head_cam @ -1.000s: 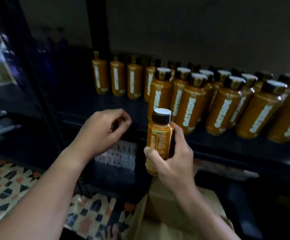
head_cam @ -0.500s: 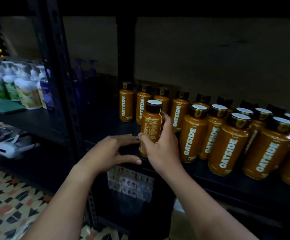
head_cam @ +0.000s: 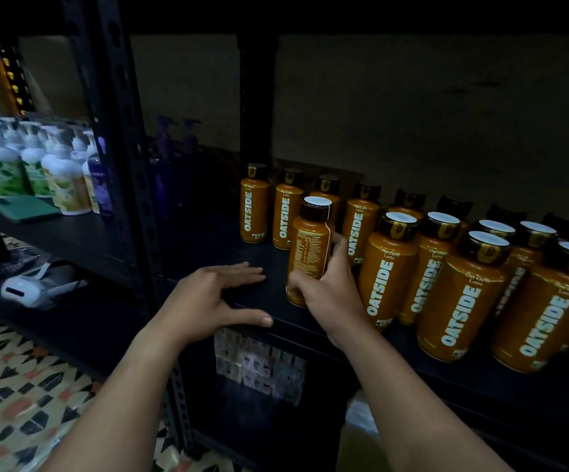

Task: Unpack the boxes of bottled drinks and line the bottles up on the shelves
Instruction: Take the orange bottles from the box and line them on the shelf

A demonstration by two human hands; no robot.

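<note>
The right hand grips an orange plastic bottle with a white-topped dark cap low at the black metal shelf edge; label backward, twisting it risks toppling neighbours right of the grip. Left hand rests spread.

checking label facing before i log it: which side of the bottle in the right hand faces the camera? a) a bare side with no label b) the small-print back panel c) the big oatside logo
b: the bottle held by the right hand shows small print, unlike the shelved bottles showing OATSIDE.
</note>
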